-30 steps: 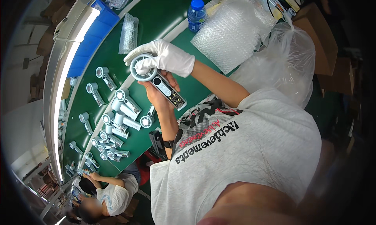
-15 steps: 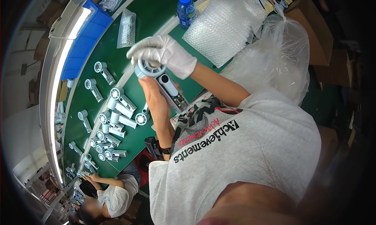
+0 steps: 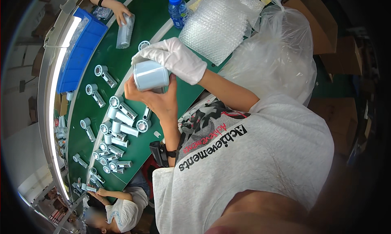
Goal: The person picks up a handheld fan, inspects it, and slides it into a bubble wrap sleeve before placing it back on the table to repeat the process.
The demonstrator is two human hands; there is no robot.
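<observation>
Green conveyor belt (image 3: pixel 134 42) curves under me, strewn with pale handheld units (image 3: pixel 118 124). My gloved hand (image 3: pixel 173 61) and bare hand (image 3: pixel 154 97) both close their fingers around the pale cylinder (image 3: pixel 150 75). Since half a second ago I see its side, not its ring-shaped end.

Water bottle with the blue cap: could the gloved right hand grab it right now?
Probably not at once: the right hand and left hand both grip the pale cylinder. If freed, the water bottle stands close beyond it on the green table, with nothing between.
</observation>
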